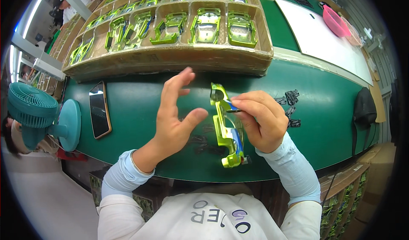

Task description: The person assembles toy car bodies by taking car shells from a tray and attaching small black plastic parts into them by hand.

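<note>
My right hand [265,121] grips a lime-green toy car body [226,135] with blue trim by its side. The shell stands on edge above the green table, its long side running toward me. To its left hovers my left hand [174,112], fingers apart and thumb out, holding nothing and not touching the shell. Small black plastic parts [291,98] lie on the table just right of my right hand. More dark parts [200,143] rest below my left hand, partly hidden and hard to make out.
Across the table [132,108] stands a divided cardboard box [170,61] filled with green car bodies. A phone [99,110] and a teal fan [34,108] are at the left. A white board [319,40], pink basket [335,21] and black bag [364,108] are at the right.
</note>
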